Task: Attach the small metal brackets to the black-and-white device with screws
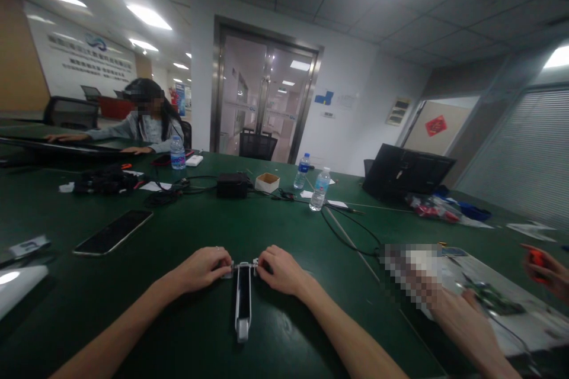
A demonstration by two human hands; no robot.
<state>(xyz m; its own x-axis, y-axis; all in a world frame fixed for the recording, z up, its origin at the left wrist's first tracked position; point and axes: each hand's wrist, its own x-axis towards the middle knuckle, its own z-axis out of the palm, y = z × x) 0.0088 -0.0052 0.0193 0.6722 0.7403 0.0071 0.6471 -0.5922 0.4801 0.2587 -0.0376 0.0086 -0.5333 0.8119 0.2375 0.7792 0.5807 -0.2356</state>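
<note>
On the green table in front of me lies a narrow, long device (243, 296) with a pale frame and a black middle. Its rounded pale end points toward me. At its far end, small shiny parts stick out to both sides. My left hand (208, 267) is closed on the part to the left, thumb and fingers pinched together. From the other side, my right hand (281, 269) has its bent fingers closed on the right part. The exact kind of device is too unclear to tell, and my fingers partly hide its side pieces.
A phone (113, 233) lies at left. Cables, a black box (232, 185), an open small carton (267, 182) and water bottles (319, 189) stand beyond. A co-worker's hands (460, 320) are at right over a board (498, 299). Another person (149, 118) sits at far left.
</note>
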